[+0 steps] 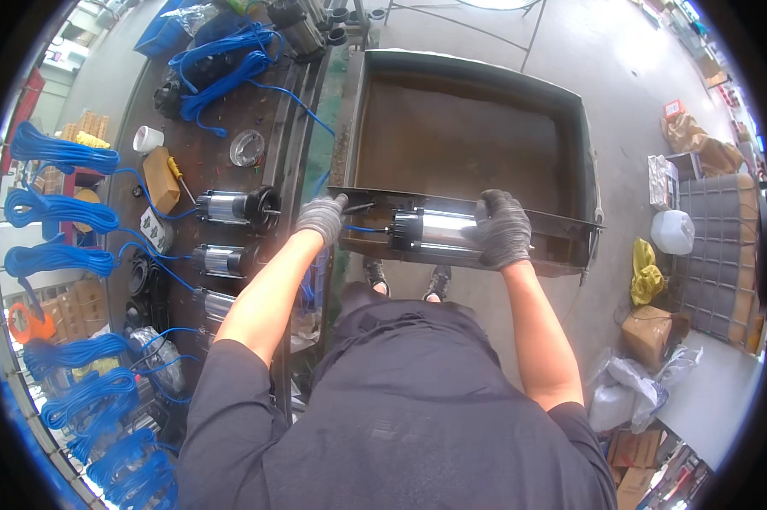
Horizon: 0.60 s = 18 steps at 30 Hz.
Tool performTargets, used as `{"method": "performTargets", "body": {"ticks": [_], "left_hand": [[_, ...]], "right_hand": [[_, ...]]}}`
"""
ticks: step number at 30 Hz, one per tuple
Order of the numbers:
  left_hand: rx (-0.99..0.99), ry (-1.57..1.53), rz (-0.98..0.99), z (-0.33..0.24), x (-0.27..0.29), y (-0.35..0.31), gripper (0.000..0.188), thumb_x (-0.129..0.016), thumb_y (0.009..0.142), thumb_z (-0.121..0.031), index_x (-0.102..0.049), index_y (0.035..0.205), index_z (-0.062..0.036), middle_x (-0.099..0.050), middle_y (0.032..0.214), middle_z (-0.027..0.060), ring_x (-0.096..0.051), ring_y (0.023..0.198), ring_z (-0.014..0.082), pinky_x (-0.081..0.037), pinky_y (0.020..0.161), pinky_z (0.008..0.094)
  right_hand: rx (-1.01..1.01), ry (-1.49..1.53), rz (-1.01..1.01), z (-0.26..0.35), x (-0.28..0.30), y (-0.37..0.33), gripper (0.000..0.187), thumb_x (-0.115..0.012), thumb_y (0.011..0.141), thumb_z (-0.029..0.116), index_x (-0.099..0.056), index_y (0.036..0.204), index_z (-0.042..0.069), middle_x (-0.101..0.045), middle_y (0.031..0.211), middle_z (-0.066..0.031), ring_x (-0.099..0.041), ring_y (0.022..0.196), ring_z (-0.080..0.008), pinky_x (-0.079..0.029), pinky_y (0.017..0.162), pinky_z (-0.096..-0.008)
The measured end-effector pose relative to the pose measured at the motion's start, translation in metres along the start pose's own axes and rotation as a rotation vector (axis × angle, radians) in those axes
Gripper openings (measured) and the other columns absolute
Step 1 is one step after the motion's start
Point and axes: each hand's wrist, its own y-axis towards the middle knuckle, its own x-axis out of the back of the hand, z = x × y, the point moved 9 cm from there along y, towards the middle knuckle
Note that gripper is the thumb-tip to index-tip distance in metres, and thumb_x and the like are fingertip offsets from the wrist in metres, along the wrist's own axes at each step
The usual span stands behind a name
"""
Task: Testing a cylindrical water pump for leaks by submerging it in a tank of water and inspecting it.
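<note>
grey-gloved right hand [504,228] is clamped over the right end of the silver motor [438,229], which lies along the tank [591,153]'s near edge, guessing to keep it steady. right forearm [543,331] goes pretty straight out. left hand [322,218] is angled in at the near left corner, by the blue cable [365,229]; can't tell if it's gripping. past that, brown water [460,136].

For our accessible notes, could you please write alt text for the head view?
A gloved right hand grasps one end of a silver cylinder at the near side of a metal tank, while the gloved left hand is at the tank's near left corner. To the left, similar cylinders lie on a dark bench near coiled blue cables.
</note>
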Motion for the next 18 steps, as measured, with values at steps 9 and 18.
{"method": "performTargets", "body": {"ticks": [9,18], "left_hand": [[-0.082,-0.968,-0.262,0.018,-0.002,-0.029,0.029,-0.066,0.107,-0.033,-0.069,0.111,-0.0043,-0.069,0.087,0.0091,-0.062,0.078,0.0188,-0.051,0.074,0.0354],[0.068,-1.462,-0.057,0.0,-0.048,-0.037,0.024,-0.065,0.108,-0.031,-0.071,0.111,-0.0084,-0.064,0.087,-0.0051,-0.047,0.066,0.0036,-0.042,0.06,0.0234]], "right_hand": [[-0.075,0.051,-0.026,0.001,0.003,0.0,0.023,-0.064,0.098,0.029,-0.074,0.106,0.01,-0.074,0.104,-0.012,-0.069,0.104,-0.0331,-0.055,0.094,-0.0476],[-0.084,0.051,-0.014,0.004,0.005,0.0,0.023,-0.063,0.098,0.027,-0.075,0.107,0.011,-0.074,0.105,-0.0125,-0.069,0.104,-0.0334,-0.055,0.094,-0.0475]]}}
